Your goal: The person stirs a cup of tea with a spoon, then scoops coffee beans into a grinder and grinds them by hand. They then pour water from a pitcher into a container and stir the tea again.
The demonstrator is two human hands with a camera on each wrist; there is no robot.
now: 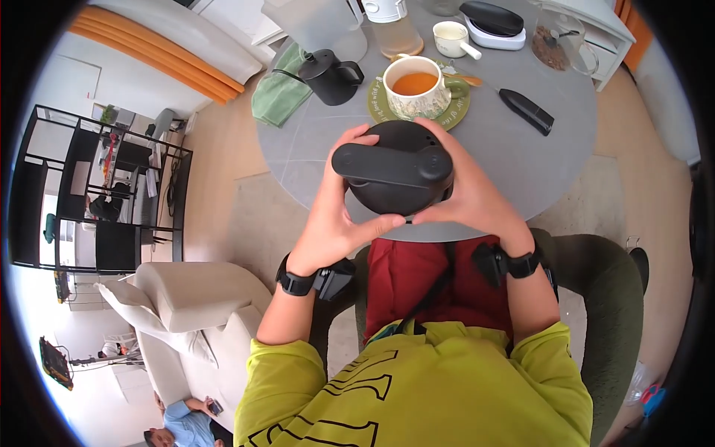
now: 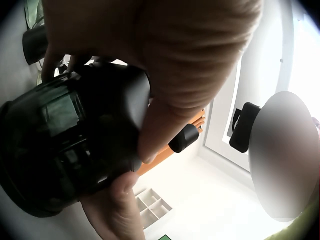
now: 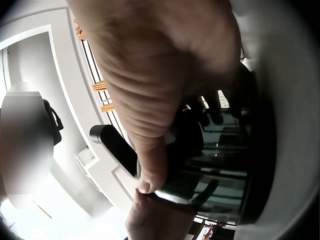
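Observation:
Both hands hold a round black canister (image 1: 391,195) near the table's front edge, with a flat crank-like arm (image 1: 383,165) across its lid. My left hand (image 1: 335,208) curls round its left side, thumb at the near side. Around the right side wraps my right hand (image 1: 473,182), and the two thumb tips almost meet in front. The wrist views show the canister's dark, see-through, glossy wall (image 3: 220,175). Just beyond it stands a patterned mug (image 1: 410,109) of orange-brown liquid on a green round mat (image 1: 381,110).
On the grey table (image 1: 313,160), a black spouted kettle (image 1: 328,83) stands beside a green cloth (image 1: 272,108) at left. A slim black tool (image 1: 526,112) lies at right. Further back are a small white cup (image 1: 449,43) and a glass jar (image 1: 547,56) of brown pieces.

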